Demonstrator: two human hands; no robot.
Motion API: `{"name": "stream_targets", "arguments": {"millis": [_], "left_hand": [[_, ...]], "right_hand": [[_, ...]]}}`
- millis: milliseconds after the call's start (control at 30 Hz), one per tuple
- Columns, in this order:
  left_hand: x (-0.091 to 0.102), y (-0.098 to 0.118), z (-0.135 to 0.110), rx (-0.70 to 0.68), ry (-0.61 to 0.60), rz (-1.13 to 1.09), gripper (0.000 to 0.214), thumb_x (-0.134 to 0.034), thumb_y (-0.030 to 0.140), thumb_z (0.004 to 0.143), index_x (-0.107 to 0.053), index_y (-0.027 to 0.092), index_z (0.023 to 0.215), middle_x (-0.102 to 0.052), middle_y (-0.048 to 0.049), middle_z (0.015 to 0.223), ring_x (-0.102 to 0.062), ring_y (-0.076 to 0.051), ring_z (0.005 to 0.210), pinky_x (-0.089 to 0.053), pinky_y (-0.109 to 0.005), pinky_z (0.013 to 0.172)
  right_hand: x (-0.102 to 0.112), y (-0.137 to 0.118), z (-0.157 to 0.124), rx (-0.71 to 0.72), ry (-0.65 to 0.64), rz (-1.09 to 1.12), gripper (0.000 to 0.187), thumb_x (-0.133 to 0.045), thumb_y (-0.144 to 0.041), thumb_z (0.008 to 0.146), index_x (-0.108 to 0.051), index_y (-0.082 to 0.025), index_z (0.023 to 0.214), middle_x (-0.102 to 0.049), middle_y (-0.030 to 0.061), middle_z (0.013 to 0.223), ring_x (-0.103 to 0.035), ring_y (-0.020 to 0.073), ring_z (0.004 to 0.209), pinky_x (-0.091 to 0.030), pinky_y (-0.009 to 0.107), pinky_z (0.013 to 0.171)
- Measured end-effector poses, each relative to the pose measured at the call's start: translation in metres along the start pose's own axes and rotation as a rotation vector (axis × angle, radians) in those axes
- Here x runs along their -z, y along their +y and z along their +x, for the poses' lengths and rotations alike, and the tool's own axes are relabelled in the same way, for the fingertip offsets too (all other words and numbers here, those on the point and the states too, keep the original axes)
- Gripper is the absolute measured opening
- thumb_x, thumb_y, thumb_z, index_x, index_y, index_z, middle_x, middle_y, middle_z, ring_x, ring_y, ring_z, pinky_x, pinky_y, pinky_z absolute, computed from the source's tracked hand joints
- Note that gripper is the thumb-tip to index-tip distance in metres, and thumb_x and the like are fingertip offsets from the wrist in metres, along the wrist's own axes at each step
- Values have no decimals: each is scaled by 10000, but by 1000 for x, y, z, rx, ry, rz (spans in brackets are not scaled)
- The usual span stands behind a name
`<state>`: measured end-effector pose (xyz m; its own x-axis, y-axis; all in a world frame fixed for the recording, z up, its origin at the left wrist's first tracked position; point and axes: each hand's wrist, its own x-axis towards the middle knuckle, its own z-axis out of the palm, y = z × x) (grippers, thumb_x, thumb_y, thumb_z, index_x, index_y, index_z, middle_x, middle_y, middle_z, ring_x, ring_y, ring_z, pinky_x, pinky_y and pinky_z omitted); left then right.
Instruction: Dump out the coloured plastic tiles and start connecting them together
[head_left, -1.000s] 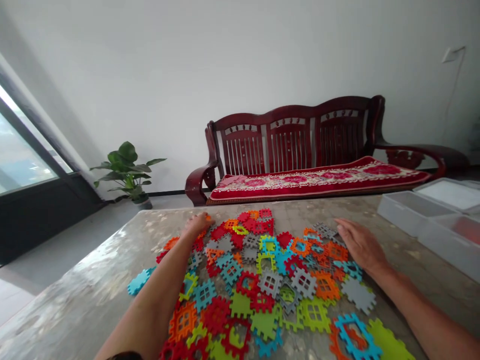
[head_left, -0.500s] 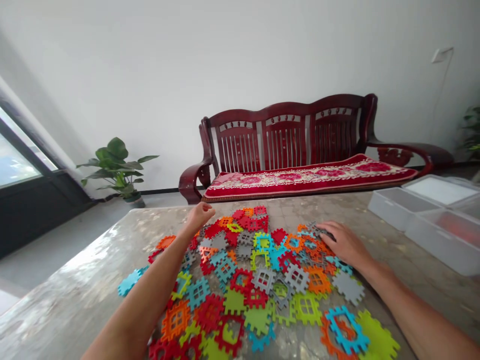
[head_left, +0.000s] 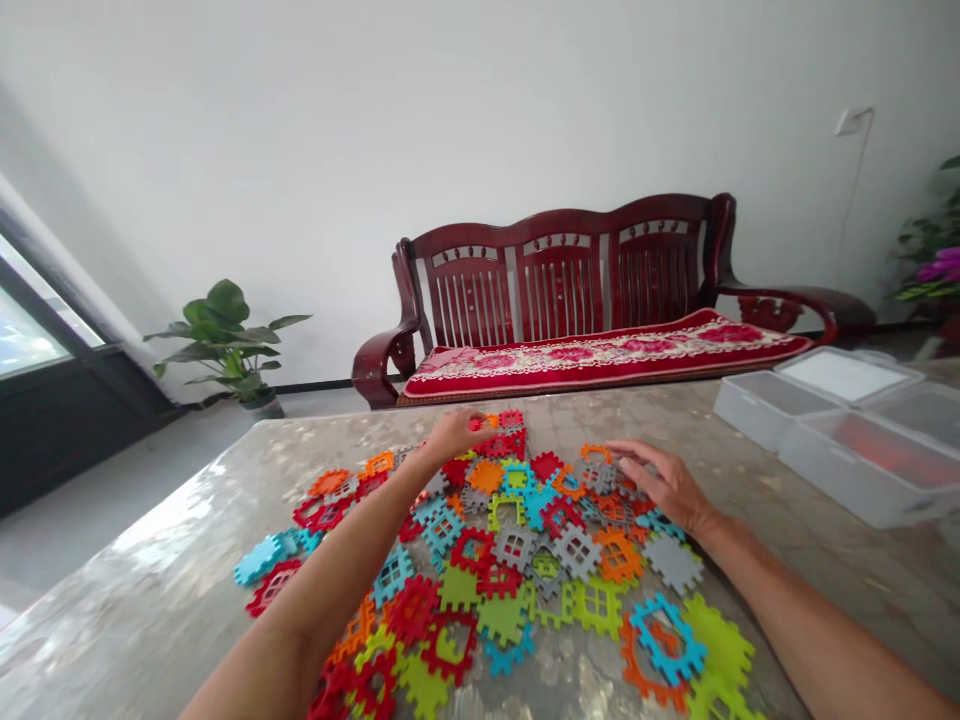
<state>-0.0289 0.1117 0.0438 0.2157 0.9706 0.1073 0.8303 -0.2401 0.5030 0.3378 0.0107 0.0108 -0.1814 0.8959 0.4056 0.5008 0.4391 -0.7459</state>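
Left of the pieces (head_left: 459,588), the table (head_left: 172,545) offered open room, as did a strip between the right hand (head_left: 664,488) and the bins (head_left: 832,488). Overlapping pieces crowded the middle, the left forearm (head_left: 322,590) barred passage above them, and the bins blocked the far right.

Pile of notched plastic pieces (head_left: 517,548), red, orange, blue, green and grey, spread on a marbled table (head_left: 187,560). Left hand (head_left: 456,433): over the pile's far edge, fingers by red and orange pieces; grip unclear. Right hand (head_left: 670,482): at the pile's far right edge, thumb apart from fingers, fingertips by an orange arch-shaped piece (head_left: 596,452). Pile's near right corner: blue frame (head_left: 696,655) overlapping an orange frame. Right of pile, well apart: translucent boxes (head_left: 832,475), red contents in one. Beyond pile: dark red wooden bench (head_left: 562,290), floral cover (head_left: 600,352) on seat. Beyond pile, to left: potted plant (head_left: 225,335).
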Motion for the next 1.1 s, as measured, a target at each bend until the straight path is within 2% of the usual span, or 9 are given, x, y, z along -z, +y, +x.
{"name": "stream_targets", "arguments": {"millis": [167, 233, 333, 500, 633, 800, 933, 1033, 1100], "left_hand": [[-10, -11, 26, 146, -64, 132, 969, -813, 633, 539, -547, 194, 1362, -513, -214, 1444, -390, -478, 1365, -376, -512, 1054], [-13, -11, 35, 158, -137, 156, 1095, -852, 638, 438, -521, 202, 1387, -462, -229, 1486, -364, -512, 1369, -373, -537, 1052], [-12, -9, 46, 145, -233, 176, 1153, -879, 634, 333, -540, 220, 1354, -497, -216, 1460, -417, -507, 1330, -382, -541, 1048], [-7, -8, 52, 101, -274, 161, 985, -895, 565, 382, -591, 223, 1255, -612, -151, 1315, -531, -424, 1222, -430, -494, 999], [-6, -10, 46, 77, -260, 80, 758, -860, 501, 505, -615, 206, 1159, -694, -78, 1071, -639, -293, 990, -507, -344, 799], [-7, -4, 37, 37, -213, -23, 584, -782, 387, 605, -605, 162, 1114, -657, -6, 836, -604, -169, 710, -444, -247, 589], [-6, 13, 29, -51, -190, -66, 475, -787, 312, 569, -650, 157, 997, -626, 17, 779, -579, -162, 727, -433, -246, 622], [-4, 33, 22, -124, -210, -103, 523, -804, 344, 571, -672, 174, 1048, -671, -3, 886, -608, -178, 809, -466, -263, 697], [-3, 46, 19, -173, -286, -128, 590, -818, 400, 586, -678, 191, 1120, -704, -30, 1006, -638, -194, 885, -491, -274, 757]], "right_hand": [[0, 14, 3, -72, 160, 55, 460, -432, -554, 930, -699, -231, 1119, -735, 78, 1148, -661, 273, 1107, -489, 429, 1009], [0, 22, 6, -115, 161, 17, 474, -420, -560, 930, -695, -232, 1134, -716, 80, 1199, -630, 275, 1163, -456, 446, 1047], [0, 26, 8, -118, 98, -38, 492, -399, -563, 930, -703, -230, 1128, -706, 84, 1220, -610, 276, 1187, -428, 450, 1073], [-5, 18, 10, -40, -54, -179, 473, -389, -531, 946, -720, -241, 1120, -710, 82, 1192, -615, 277, 1146, -428, 452, 1055], [-8, 15, 11, -1, -104, -277, 414, -429, -483, 943, -725, -246, 1109, -701, 78, 1209, -608, 282, 1150, -422, 472, 1048], [-8, 15, 10, 9, -106, -291, 396, -416, -447, 958, -731, -241, 1083, -702, 79, 1209, -613, 269, 1141, -425, 455, 1038], [-8, 14, 11, 14, -108, -303, 391, -403, -424, 968, -736, -238, 1054, -709, 78, 1187, -617, 261, 1124, -428, 440, 1024], [-9, 13, 11, 16, -105, -312, 388, -401, -416, 970, -735, -232, 1040, -710, 79, 1176, -618, 258, 1113, -434, 432, 1009], [-9, 13, 11, 14, -98, -318, 383, -405, -414, 971, -734, -230, 1040, -712, 79, 1169, -619, 256, 1109, -433, 429, 1007]]}}
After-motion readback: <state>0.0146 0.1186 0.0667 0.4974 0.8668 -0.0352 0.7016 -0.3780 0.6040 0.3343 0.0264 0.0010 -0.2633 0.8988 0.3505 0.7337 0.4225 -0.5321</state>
